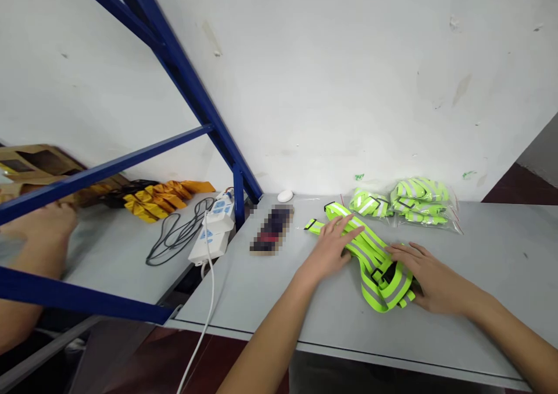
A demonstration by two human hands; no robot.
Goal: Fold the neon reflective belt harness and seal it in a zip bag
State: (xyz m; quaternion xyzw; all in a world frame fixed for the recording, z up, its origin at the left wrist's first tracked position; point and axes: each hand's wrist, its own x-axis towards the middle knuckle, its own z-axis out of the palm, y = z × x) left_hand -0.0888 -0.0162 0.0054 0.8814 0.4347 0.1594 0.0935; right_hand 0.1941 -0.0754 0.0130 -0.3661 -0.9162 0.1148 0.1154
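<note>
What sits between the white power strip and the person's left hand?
The head view shows a dark object, pixelated beyond identifying, lying on the grey tabletop between the white power strip and the left hand.

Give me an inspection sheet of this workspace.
Surface: grey table top, scuffed in places.
Job's things: neon yellow reflective strap with black buckle; clear bags of folded neon straps behind it.
Clutter: pixelated, unreadable object; small white round object.
Grippers: left hand and right hand both lie on the strap.
Cables: white power strip, white cord, coiled dark cable.
Surroundings: blue steel shelf frame, marked white wall, orange-yellow straps, cardboard box, co-worker's hand.
</note>
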